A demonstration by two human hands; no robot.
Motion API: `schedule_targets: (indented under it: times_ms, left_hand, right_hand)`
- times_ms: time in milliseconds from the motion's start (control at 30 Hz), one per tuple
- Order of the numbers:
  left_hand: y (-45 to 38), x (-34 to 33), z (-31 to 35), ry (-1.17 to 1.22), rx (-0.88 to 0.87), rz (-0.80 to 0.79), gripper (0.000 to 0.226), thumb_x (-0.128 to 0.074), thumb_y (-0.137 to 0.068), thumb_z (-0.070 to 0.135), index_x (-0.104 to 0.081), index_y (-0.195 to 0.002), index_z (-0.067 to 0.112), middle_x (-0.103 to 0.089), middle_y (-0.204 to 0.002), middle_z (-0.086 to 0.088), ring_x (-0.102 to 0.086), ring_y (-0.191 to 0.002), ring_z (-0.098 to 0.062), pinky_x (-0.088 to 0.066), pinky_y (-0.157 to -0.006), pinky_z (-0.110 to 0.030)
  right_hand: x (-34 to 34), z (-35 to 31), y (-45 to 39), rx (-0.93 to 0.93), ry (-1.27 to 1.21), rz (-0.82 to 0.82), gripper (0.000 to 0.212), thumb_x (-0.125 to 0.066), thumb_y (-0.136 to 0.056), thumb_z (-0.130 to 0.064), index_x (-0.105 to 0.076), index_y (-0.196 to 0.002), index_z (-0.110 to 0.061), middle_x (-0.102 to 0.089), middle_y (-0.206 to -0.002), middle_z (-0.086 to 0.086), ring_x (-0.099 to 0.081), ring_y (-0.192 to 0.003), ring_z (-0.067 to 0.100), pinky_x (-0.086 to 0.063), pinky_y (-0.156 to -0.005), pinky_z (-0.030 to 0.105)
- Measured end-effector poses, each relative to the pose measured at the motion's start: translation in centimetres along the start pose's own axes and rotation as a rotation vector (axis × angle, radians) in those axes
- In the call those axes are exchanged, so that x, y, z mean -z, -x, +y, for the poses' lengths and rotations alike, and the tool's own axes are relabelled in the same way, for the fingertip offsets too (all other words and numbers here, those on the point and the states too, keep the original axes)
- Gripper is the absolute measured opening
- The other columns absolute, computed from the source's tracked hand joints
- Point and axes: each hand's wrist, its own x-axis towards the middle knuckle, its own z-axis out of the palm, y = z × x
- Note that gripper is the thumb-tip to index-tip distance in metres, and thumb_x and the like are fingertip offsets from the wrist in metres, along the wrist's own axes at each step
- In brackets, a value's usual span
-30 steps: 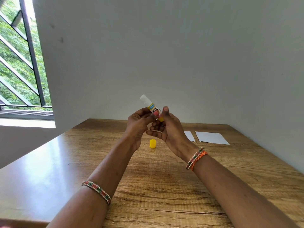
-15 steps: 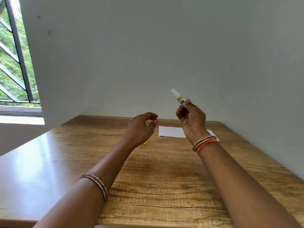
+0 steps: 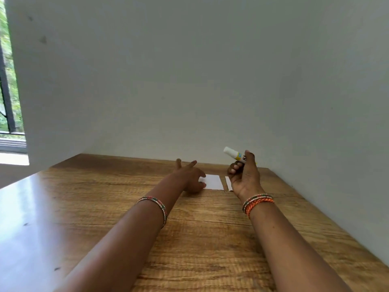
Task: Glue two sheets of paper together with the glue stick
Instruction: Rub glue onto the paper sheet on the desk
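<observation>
The glue stick is now held by one hand only.

The glue stick (image 3: 235,155) is pinched in the right hand (image 3: 245,178); the left hand (image 3: 192,175), fingers spread, has been moved onto the near paper (image 3: 213,182), ready for gluing.

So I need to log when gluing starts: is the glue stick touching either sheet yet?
Apart. The head view shows the right hand holding the glue stick up against the wall, well above both sheets on the table.

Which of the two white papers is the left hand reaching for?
The left sheet of paper, the one showing more fully: the left hand is at its left edge. The right sheet is mostly hidden behind the right hand, which holds the glue stick.
</observation>
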Motion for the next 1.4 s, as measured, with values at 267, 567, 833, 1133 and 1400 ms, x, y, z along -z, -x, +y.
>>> schedule_targets:
  times_ms: [267,567,833,1133,1400]
  left_hand:
    - [2.3,1.0,1.6,-0.146,-0.032,-0.067,0.051,-0.031,-0.094,0.052,-0.036,-0.140,0.030,-0.022,-0.156,-0.008,-0.003,-0.147,-0.017,0.015,-0.108,-0.061]
    - [12.9,0.7,2.7,-0.078,-0.206,0.073,0.042,-0.034,-0.097,0.041,-0.046,-0.134,0.025,-0.045,-0.144,-0.004,-0.011,-0.145,-0.010,0.013,-0.111,-0.054]
    - [19.2,-0.3,-0.4,0.063,-0.183,0.180,0.044,-0.034,-0.093,0.053,-0.047,-0.130,0.033,-0.050,-0.136,0.009,-0.046,-0.123,-0.013,-0.032,-0.101,-0.035]
    - [19.1,-1.9,-4.2,0.566,-0.046,0.333,0.023,-0.053,-0.086,0.050,-0.063,-0.098,0.033,-0.057,-0.105,0.012,-0.054,-0.097,-0.006,-0.046,-0.085,-0.031]
    - [19.8,-2.0,-6.2,0.532,0.155,0.213,0.019,-0.059,-0.080,0.052,-0.058,-0.091,0.036,-0.055,-0.099,0.015,-0.045,-0.103,-0.013,-0.036,-0.097,-0.043]
  right_hand:
    - [-0.3,0.1,0.3,-0.013,0.049,-0.146,0.016,-0.066,-0.085,-0.020,-0.054,-0.080,-0.010,-0.045,-0.051,-0.001,-0.044,-0.035,0.005,-0.037,-0.035,0.016]
    - [-0.6,0.4,1.6,-0.005,0.037,-0.114,0.008,-0.067,-0.082,-0.006,-0.059,-0.083,-0.006,-0.052,-0.068,0.005,-0.048,-0.041,0.005,-0.045,-0.041,0.017]
    - [-1.4,2.6,4.3,-0.105,0.245,-0.248,0.012,-0.066,-0.085,-0.018,-0.060,-0.078,-0.010,-0.047,-0.046,-0.003,-0.046,-0.038,0.006,-0.043,-0.040,0.018]
    - [-1.7,4.2,5.0,-0.104,0.584,-0.259,0.025,-0.065,-0.085,-0.035,-0.057,-0.078,-0.012,-0.045,-0.058,0.000,-0.042,-0.046,0.008,-0.038,-0.044,0.021]
    - [-1.9,6.2,6.3,-0.056,0.858,-0.530,0.018,-0.072,-0.081,-0.026,-0.061,-0.081,-0.012,-0.048,-0.062,0.001,-0.044,-0.055,0.012,-0.042,-0.053,0.027]
